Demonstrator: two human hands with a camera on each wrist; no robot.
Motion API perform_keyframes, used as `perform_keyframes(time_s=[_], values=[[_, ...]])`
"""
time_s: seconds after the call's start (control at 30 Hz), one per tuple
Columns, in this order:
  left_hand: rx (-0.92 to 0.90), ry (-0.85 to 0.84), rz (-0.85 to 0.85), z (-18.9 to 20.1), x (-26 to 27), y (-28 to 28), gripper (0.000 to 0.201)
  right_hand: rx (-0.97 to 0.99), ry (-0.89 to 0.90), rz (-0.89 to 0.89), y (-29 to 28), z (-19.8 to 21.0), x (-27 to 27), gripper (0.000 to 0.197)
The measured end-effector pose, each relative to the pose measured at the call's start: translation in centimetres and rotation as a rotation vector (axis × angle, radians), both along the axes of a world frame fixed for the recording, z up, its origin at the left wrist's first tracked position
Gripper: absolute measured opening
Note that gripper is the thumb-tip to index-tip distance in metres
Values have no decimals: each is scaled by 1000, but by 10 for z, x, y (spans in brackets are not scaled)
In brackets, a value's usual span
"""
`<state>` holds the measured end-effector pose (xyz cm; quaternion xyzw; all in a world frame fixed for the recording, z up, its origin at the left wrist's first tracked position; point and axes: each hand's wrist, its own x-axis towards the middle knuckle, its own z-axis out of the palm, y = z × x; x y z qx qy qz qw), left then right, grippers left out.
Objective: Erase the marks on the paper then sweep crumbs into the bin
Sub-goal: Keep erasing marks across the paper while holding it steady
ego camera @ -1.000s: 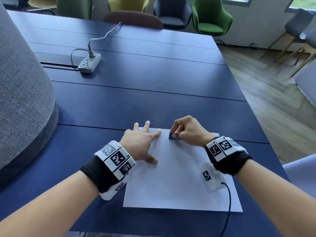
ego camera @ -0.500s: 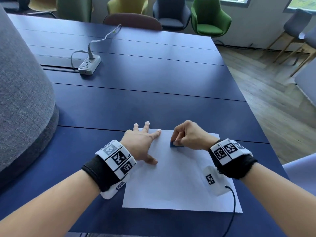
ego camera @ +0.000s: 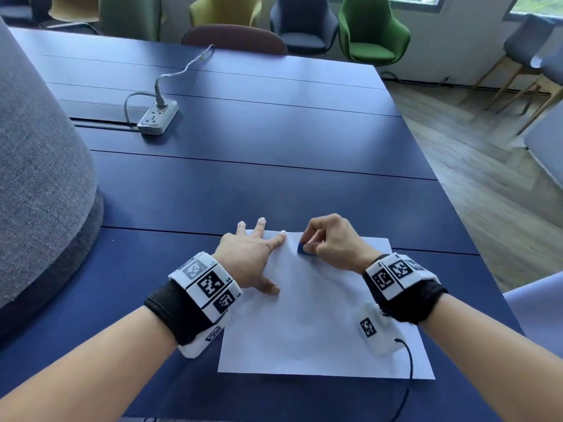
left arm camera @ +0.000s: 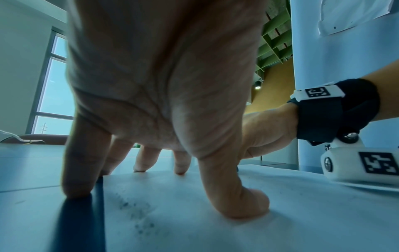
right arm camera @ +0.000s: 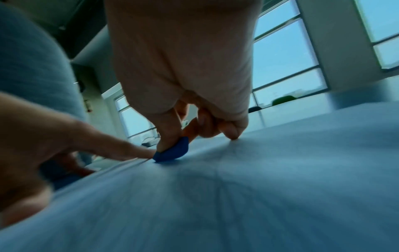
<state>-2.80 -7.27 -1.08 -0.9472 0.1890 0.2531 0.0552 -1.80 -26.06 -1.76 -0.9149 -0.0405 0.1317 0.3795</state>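
Near the paper's (ego camera: 320,315) far edge, the right hand (ego camera: 332,242) pinched a blue eraser (ego camera: 302,248) just right of the flat-spread, pressing left hand's (ego camera: 249,260) fingertips (ego camera: 282,234).

- One sheet of white paper (ego camera: 320,324) on the blue surface (ego camera: 243,184)
- One blue eraser (ego camera: 301,248)
- Two hands: left hand (ego camera: 249,260), right hand (ego camera: 332,242)
- One white power strip (ego camera: 157,117)
- Two wristbands with printed markers, one on each wrist
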Motion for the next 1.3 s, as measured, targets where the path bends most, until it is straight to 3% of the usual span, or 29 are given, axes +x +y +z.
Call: perform_keyframes(time_s=[0.07, 0.23, 0.4, 0.53, 0.7, 0.83, 1.0, 1.13, 1.3], values=[[5, -1, 0, 0, 1, 0, 108, -27, 45, 58, 0, 2, -3, 9], [5, -10, -3, -1, 1, 1, 109, -33, -19, -30, -6, 4, 5, 7], [8, -5, -4, -1, 1, -1, 110, -89, 94, 165, -3, 7, -5, 17], [5, -4, 0, -1, 1, 0, 109, -43, 6, 30, -7, 4, -1, 14], [18, -3, -4, 0, 0, -1, 110, -81, 127, 184, -6, 7, -11, 15], [8, -5, 1, 0, -1, -1, 109, -28, 9, 35, -7, 5, -7, 13], [12, -8, 7, 1, -1, -2, 109, -135, 125, 199, -9, 9, -18, 19], [10, -11, 5, 0, -1, -1, 109, -71, 4, 50, -10, 7, -13, 14], [20, -9, 9, 2, -1, -2, 109, -135, 167, 248, -12, 13, -22, 19]])
